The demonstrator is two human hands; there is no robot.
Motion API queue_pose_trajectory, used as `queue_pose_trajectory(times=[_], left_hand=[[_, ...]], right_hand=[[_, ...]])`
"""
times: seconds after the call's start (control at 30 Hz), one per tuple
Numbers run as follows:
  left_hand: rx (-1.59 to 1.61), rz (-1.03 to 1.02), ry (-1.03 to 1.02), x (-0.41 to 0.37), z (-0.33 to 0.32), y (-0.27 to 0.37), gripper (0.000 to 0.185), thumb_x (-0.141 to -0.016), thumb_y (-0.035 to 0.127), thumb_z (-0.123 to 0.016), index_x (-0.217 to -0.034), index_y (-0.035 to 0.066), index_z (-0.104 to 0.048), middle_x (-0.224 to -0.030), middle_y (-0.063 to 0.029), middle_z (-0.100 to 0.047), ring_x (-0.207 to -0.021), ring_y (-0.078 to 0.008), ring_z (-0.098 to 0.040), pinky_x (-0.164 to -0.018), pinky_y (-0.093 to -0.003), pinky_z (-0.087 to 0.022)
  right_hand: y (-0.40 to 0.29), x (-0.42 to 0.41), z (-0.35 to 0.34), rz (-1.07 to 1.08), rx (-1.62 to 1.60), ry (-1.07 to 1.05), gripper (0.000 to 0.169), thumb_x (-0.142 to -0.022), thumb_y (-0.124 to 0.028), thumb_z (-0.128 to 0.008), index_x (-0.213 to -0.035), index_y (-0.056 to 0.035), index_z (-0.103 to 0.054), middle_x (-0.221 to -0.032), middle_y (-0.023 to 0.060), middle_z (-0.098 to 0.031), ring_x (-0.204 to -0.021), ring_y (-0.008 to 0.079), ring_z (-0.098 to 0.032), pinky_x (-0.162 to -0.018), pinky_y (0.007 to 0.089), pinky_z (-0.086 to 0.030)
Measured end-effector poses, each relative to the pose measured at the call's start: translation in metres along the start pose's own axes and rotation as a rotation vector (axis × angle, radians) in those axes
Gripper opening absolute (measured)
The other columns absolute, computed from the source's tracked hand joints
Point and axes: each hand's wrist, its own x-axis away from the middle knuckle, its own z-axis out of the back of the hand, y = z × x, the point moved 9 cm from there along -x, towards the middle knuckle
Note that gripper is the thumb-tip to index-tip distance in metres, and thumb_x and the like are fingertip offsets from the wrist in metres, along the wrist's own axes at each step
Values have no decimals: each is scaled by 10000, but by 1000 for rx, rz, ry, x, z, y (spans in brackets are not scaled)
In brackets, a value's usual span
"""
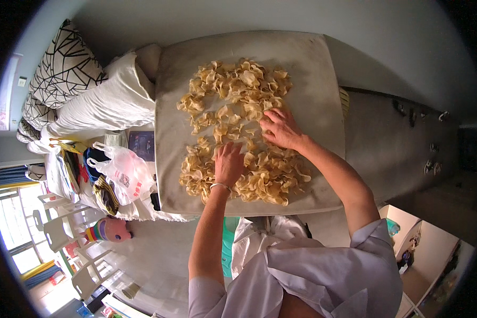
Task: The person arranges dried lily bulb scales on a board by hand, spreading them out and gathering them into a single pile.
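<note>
Many thin, curled, pale yellow-brown dried slices [258,183] lie spread on a grey, cloth-like covered table [306,63] before me. They form a thick band near me and another at the far side, with a thinner scatter between. My left hand [229,161], with a light bangle at the wrist, rests palm down on slices at the near band's upper edge. To its right, my right hand [280,129] lies with spread fingers at the right side of the slices, its fingertips touching some. What is under both palms is hidden.
At the left, a white plastic bag [123,173] and folded clothes [105,194] lie on a white-covered surface beside the table. Patterned cushions [69,65] stand behind. A pink toy [113,230] is on the floor, near white chairs [57,234]. An open shelf [417,254] stands at right.
</note>
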Motion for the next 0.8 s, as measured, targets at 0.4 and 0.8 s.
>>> queue_pose_trajectory(times=[0.4, 0.8], left_hand=[[0, -56, -96, -53, -12, -21, 351, -804, 156, -636, -1154, 144, -609, -1253, -87, -498, -1203, -321, -437, -951, -470, -414], [-11, -197, 45, -99, 9, -35, 383, -796, 100, -633, -1174, 167, -627, -1365, -125, -429, -1260, -351, -394, -1022, -449, -375]], right_hand=[[36, 38, 14, -303, 14, 9, 495, -837, -196, -651, -1289, -79, -489, -1253, 178, -494, -1127, 360, -502, -923, 465, -427], [41, -10, -6, -228, 96, 156, 359, -817, -130, -649, -1159, -50, -577, -1192, 160, -511, -1104, 348, -506, -904, 446, -446]])
